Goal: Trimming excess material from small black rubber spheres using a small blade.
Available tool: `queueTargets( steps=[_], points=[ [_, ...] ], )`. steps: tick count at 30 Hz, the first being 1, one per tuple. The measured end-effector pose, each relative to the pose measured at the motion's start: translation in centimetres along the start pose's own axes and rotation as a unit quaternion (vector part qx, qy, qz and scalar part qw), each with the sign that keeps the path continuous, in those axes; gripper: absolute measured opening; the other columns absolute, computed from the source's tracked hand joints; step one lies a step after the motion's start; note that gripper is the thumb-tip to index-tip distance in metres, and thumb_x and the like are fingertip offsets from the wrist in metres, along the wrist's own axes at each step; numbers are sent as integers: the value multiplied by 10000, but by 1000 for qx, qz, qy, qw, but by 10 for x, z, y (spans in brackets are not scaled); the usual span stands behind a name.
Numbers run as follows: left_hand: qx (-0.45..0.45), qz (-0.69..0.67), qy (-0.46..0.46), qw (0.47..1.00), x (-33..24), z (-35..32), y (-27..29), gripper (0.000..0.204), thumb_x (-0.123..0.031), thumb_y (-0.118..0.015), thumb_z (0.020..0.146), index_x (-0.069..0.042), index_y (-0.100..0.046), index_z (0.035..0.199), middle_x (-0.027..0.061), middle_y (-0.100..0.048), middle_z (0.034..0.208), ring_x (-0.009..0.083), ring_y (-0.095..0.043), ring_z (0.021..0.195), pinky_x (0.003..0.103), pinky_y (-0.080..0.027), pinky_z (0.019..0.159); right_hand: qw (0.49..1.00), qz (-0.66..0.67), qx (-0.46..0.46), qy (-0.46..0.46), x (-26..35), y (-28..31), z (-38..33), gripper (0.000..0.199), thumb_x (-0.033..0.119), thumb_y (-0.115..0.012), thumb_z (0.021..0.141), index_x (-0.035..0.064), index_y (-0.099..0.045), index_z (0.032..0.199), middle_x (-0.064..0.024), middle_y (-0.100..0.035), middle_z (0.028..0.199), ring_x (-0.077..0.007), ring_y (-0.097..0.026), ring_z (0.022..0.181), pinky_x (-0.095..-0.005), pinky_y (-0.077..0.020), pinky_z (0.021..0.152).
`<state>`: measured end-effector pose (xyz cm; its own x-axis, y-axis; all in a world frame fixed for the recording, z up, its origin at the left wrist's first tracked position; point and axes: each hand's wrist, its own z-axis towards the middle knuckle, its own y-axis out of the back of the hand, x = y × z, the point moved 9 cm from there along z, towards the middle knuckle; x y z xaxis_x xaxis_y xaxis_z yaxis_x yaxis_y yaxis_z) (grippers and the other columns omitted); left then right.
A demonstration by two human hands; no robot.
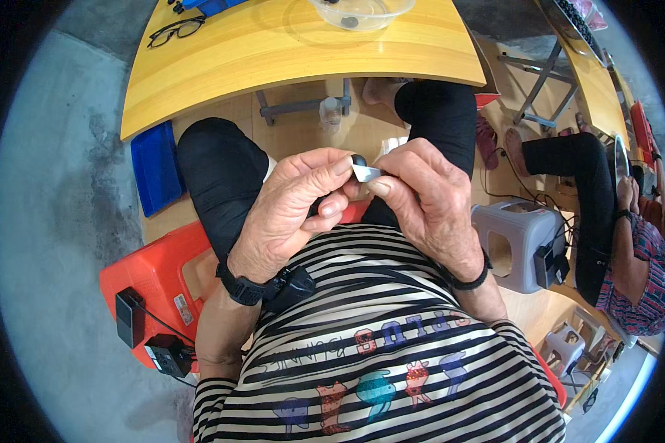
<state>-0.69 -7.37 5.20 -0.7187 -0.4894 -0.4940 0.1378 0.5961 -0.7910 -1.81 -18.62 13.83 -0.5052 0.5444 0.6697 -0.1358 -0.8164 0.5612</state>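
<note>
A small black round piece (359, 160) sits above the lap, in front of the striped shirt (362, 325), pinched by the fingers of the left hand (292, 199), while the right hand (430, 196) pinches a pale flat piece (366, 173) against or just beside it. Beyond the knees, the yellow bench (310, 55) carries black-framed glasses (177, 32) and a clear bowl (388, 16), with a blue tray (157, 173) lower at left, near a red stool (144, 262).

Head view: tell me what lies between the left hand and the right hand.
In the head view, a small dark round object and a pale flat piece lie between the left hand and the right hand.
</note>
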Motion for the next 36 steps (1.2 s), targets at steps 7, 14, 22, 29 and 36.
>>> queueTargets(
  steps=[7,14,22,29,36],
  points=[
    [18,20,5,1000,-1,1,-7,196,-152,-591,891,17,-595,992,65,-583,785,38,-445,539,128,-281,387,999,-22,-15,-41,-21,9,7,121,119,-659,795,11,-605,801,-109,-528,688,-264,-531,602,-334,-432,528],
    [12,-23,14,1000,0,4,-4,184,-166,-539,917,6,-568,974,50,-520,777,31,-398,529,132,-259,379,991,105,6,-83,-26,6,9,178,170,-650,821,-4,-609,819,-102,-536,675,-244,-528,616,-323,-427,565],
    [36,-95,47,994,1,5,-9,191,-196,-546,921,-8,-572,938,42,-527,771,40,-427,532,134,-297,372,995,79,51,-27,-5,1,10,173,180,-670,798,16,-623,831,-99,-558,697,-249,-561,644,-318,-447,569],
    [46,-111,50,992,1,4,-8,199,-211,-540,925,-14,-570,924,35,-521,765,40,-435,542,134,-308,374,998,55,43,-12,0,0,14,165,163,-680,783,16,-624,834,-99,-557,693,-246,-555,613,-320,-441,542],
    [48,-100,52,993,2,5,-8,194,-199,-542,923,-8,-571,921,36,-517,767,40,-426,541,133,-297,373,998,42,35,-5,-1,-1,15,165,157,-684,777,14,-625,833,-97,-544,678,-241,-548,592,-318,-432,526]
  ],
)
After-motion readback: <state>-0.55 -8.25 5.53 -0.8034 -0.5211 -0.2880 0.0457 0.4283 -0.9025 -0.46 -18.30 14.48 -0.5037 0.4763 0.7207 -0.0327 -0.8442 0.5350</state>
